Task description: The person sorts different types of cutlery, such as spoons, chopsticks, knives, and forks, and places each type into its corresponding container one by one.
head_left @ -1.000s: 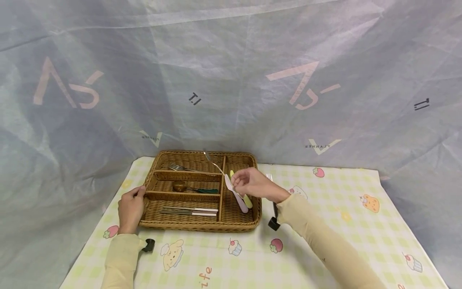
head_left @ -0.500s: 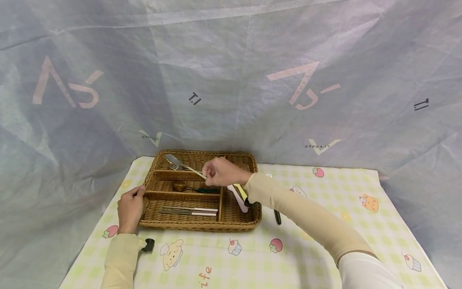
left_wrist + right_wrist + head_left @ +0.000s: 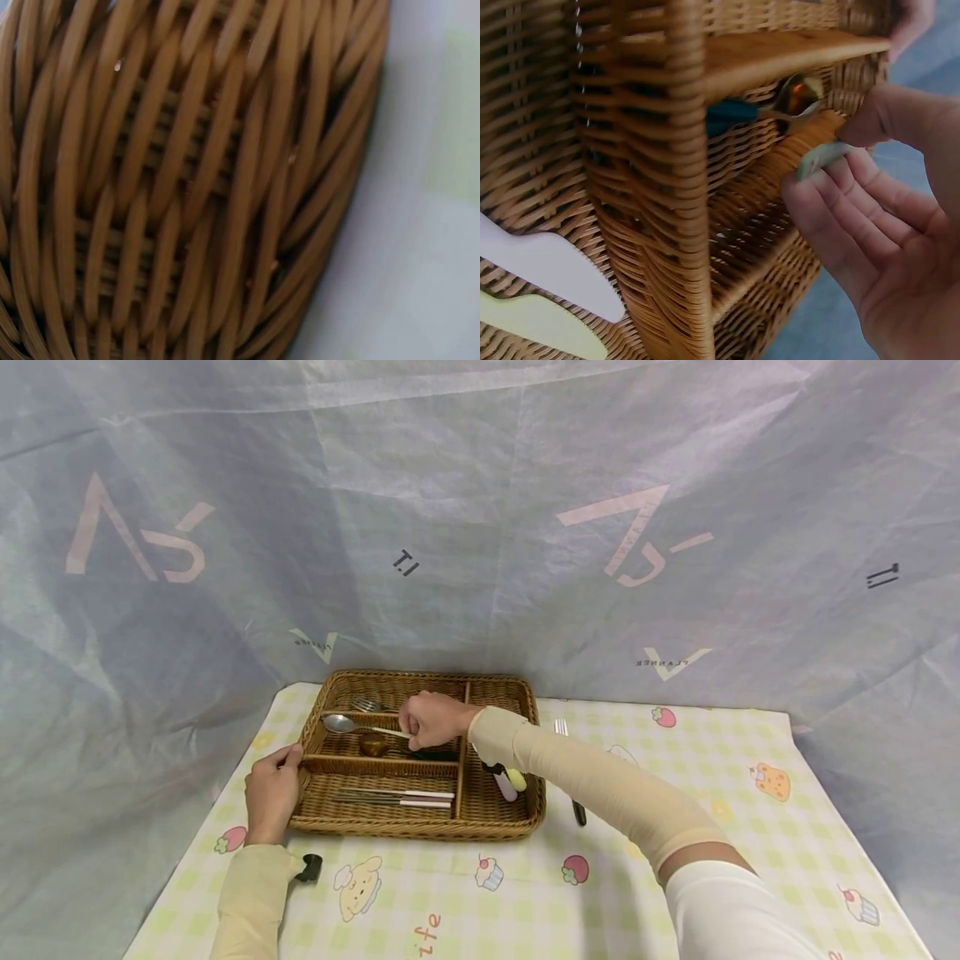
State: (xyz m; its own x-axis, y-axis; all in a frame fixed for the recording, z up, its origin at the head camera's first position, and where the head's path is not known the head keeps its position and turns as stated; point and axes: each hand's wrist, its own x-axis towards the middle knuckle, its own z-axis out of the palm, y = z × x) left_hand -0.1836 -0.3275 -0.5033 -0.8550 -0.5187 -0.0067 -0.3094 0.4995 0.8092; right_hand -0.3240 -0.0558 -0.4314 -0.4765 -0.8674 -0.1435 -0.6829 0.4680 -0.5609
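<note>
My right hand [image 3: 437, 720] pinches the pale handle of a silver spoon [image 3: 339, 723] between thumb and fingers. The spoon lies above the middle compartment of the wicker cutlery tray [image 3: 417, 829], its bowl pointing left. Under it rests a gold spoon with a dark green handle [image 3: 732, 114], partly hidden by my hand. My left hand [image 3: 272, 793] grips the tray's left rim, whose woven wall [image 3: 172, 180] fills much of the left wrist view. Behind the divider, a fork [image 3: 367, 703] occupies the back compartment.
Chopsticks [image 3: 426, 799] lie in the front compartment. A pink knife [image 3: 551, 266] and a yellow knife [image 3: 540, 324] share the right compartment. Another fork, black-handled [image 3: 578, 812], lies on the checked tablecloth [image 3: 675, 793] right of the tray. A grey cloth backdrop [image 3: 480, 527] hangs behind.
My right hand has carried the spoon leftward from over the right compartment, past the back compartment, then toward me over the middle one. My left hand stays at the rim.
</note>
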